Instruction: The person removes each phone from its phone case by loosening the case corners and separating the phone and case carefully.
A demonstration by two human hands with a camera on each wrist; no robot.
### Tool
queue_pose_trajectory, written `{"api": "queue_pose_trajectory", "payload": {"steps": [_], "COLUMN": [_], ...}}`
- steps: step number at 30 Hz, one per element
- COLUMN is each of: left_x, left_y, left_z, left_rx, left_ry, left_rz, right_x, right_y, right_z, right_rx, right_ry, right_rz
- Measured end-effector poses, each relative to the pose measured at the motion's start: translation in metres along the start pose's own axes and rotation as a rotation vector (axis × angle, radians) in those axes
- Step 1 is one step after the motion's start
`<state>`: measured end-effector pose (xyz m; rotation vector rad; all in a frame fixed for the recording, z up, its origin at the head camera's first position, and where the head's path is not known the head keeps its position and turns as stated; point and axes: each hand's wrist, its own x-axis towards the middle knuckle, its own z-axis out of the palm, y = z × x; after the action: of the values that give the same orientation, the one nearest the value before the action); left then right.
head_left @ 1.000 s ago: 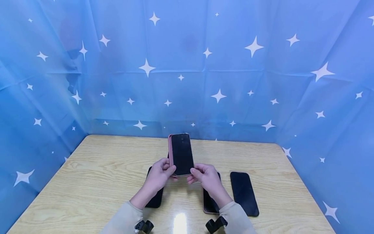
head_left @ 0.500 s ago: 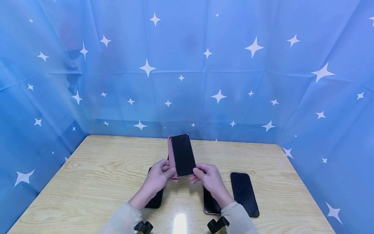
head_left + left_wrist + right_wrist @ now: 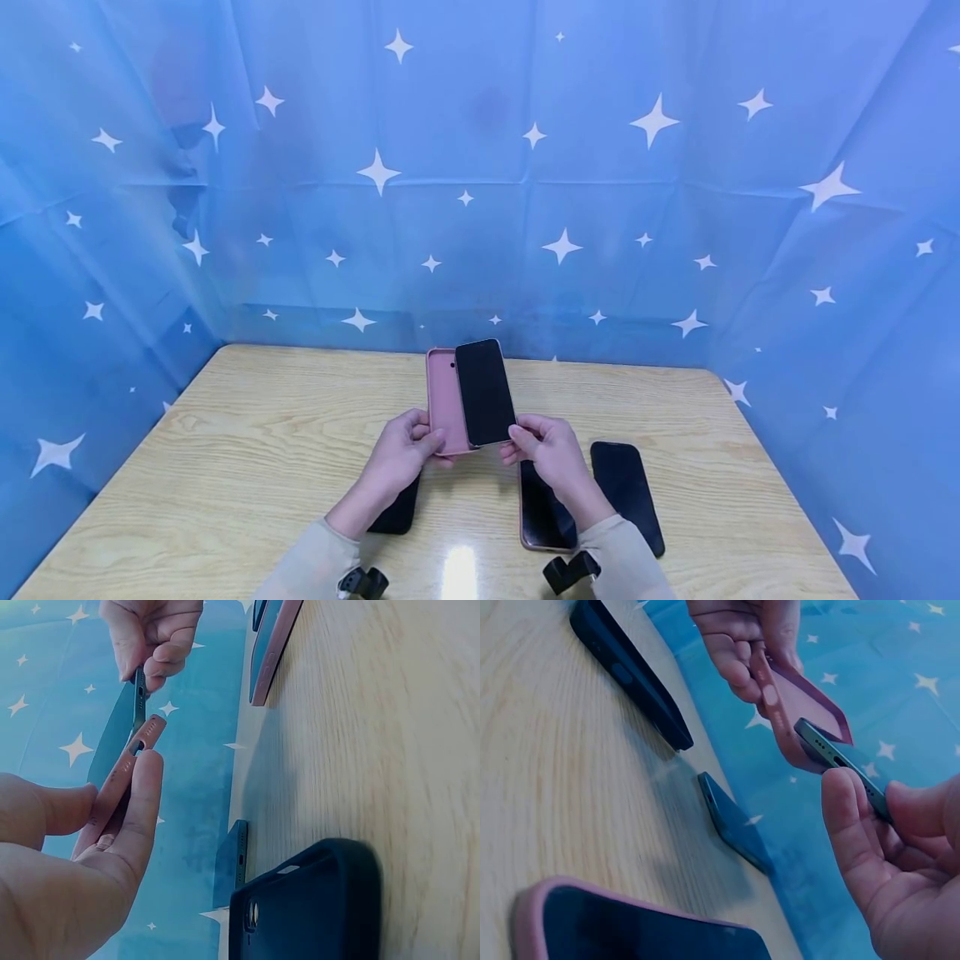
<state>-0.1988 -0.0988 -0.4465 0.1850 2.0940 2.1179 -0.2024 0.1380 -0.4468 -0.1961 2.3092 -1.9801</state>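
left hand (image 3: 405, 446) pinches the pink case (image 3: 444, 408), right hand (image 3: 551, 450) pinches the phone (image 3: 486, 392), overlapping the case above the table (image 3: 285, 417)! fitting or parting, can't tell which; next seems to need firm, level grips. phone's port end sits nearest, long axis running away, far end leaning slightly left.

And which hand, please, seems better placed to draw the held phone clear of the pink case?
Probably the right hand: it pinches the phone by a corner, while the left hand holds the pink case.
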Motion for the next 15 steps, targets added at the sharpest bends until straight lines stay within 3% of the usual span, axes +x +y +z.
{"api": "queue_pose_trajectory", "payload": {"steps": [15], "left_x": [-0.006], "left_y": [-0.006], "left_z": [-0.001], "left_rx": [0.046], "left_ry": [-0.047], "left_rz": [-0.028], "right_x": [0.007], "right_y": [-0.007], "right_z": [-0.013], "right_rx": [-0.012], "right_ry": [0.059], "right_rz": [0.028]}}
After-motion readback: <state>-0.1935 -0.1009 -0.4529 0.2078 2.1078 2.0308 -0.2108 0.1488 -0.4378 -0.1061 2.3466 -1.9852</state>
